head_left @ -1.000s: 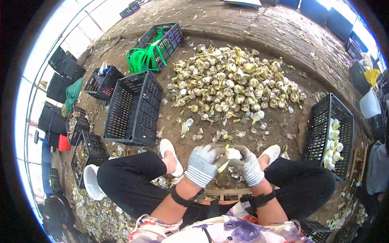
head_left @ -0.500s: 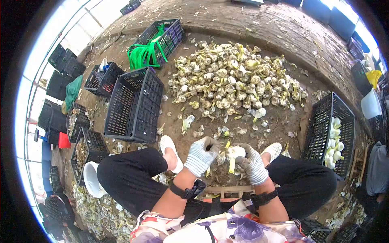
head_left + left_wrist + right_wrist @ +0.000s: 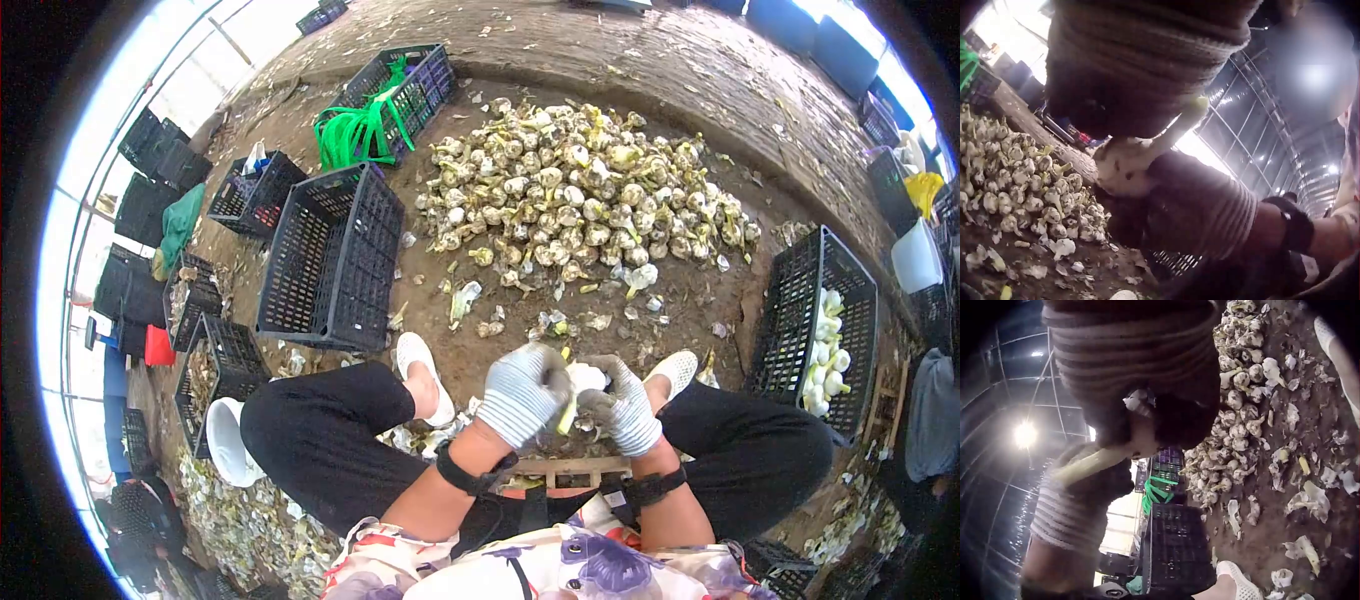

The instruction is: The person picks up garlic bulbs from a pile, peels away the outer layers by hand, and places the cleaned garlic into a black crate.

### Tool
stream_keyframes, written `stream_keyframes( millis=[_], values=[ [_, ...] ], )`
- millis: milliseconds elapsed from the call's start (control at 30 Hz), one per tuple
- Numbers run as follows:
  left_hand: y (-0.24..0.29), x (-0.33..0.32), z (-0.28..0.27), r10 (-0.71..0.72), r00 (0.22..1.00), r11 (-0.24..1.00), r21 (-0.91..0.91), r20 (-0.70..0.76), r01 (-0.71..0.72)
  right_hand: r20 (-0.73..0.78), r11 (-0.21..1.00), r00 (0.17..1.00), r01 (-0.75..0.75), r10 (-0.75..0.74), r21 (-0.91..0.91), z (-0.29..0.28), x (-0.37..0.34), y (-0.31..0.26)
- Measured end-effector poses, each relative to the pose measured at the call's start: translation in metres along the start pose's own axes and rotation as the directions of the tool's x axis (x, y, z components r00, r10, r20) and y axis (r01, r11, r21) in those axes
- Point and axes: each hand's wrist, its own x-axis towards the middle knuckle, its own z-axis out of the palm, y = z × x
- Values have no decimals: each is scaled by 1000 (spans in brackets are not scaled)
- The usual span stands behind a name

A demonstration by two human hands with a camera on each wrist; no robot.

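Note:
A pale garlic bulb [image 3: 588, 377] with a thick, light green stalk [image 3: 567, 412] is between the two gloved hands, above the ground and between the knees. My right hand [image 3: 624, 408] grips the bulb from the right side. My left hand [image 3: 523, 392], in a striped glove with dark fingertips, has its curled fingers at the bulb's left side. In the left wrist view the bulb [image 3: 1124, 169] shows dark spots, and its stalk slants up across the left glove. The right wrist view has the stalk [image 3: 1088, 465] passing in front of the left hand; the glove covers most of the bulb.
A large heap of unpeeled garlic [image 3: 590, 195] lies ahead on the soil. To the right, a black crate [image 3: 815, 335] holds several clean white bulbs. Another black crate [image 3: 330, 260] stands at the left, near one with green straps [image 3: 360, 135]. Loose skins litter the ground.
My left hand first moved left off the bulb, then came back right beside it. The right hand keeps its hold on the bulb, whose stalk has swung to point downward.

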Motion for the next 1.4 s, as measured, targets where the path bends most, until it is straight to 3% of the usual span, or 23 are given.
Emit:
stream_keyframes(
  millis=[67,300,433,467,567,600,700,733,833,867,900,933,967,1000,1033,1100,1167,1200,1233,1267,1300,1367,1400],
  values=[
    [-1,4,-6,-235,967,869,-424,101,256,75,993,997,25,-34,117,-5,2,12],
    [-25,-3,-5,-274,959,922,-262,74,284,183,981,981,-92,60,173,-1,8,14],
    [-9,-3,-15,-215,975,955,-194,64,223,225,982,963,-170,147,85,1,16,7],
    [-17,-3,-11,-140,988,967,-204,66,151,164,992,984,-56,75,-115,0,19,21],
    [-20,1,-14,-395,864,518,-700,313,491,131,967,987,-57,92,-249,-6,25,36],
    [-19,4,-19,-402,834,310,-801,377,512,135,987,979,-144,153,-75,-5,15,15],
    [18,15,-45,-437,839,-165,-945,326,281,150,965,989,-44,4,260,-10,14,26],
    [-1,13,-49,-245,920,-471,-867,305,162,137,955,988,-110,74,276,-10,12,22],
    [-46,13,-63,4,965,325,-913,261,246,173,900,977,-186,126,393,-13,13,27],
    [-42,13,-60,-351,831,673,-500,432,545,158,864,983,-162,97,476,-13,14,33],
    [-50,9,-47,-446,829,894,129,339,428,178,886,982,-142,69,442,-14,18,35],
    [-55,0,-36,-332,900,943,58,284,329,194,904,980,-123,45,410,-15,20,38],
    [-35,-2,-32,-216,949,975,-6,228,223,206,918,978,-107,28,382,-17,20,40],
    [-7,1,-36,-248,898,873,-318,363,369,200,953,967,-200,155,227,-10,12,12],
    [-6,3,-29,-145,919,960,-171,366,220,203,955,941,-288,269,72,-6,14,8],
    [-8,12,-21,66,915,984,129,397,-126,257,985,954,-169,156,31,1,17,20],
    [-20,24,-28,-132,920,966,-158,370,202,170,994,984,-71,56,85,6,30,31],
    [-45,35,-41,-216,931,702,-615,295,358,132,985,990,-78,58,152,4,36,32],
    [-69,47,-53,-298,930,250,-922,217,295,90,971,994,-88,69,223,2,39,34],
    [-52,50,-76,-229,973,461,-884,-27,84,41,919,995,-100,91,381,0,39,25],
    [-44,59,-86,-352,920,179,-977,-173,-116,-32,915,989,-122,146,385,-2,42,26],
    [-50,78,-79,-419,874,300,-946,-248,-124,-174,902,953,-161,247,400,-5,51,28],
    [-61,87,-63,-311,939,296,-954,-147,-52,-129,898,958,-187,257,399,-12,54,38]
  ],
)
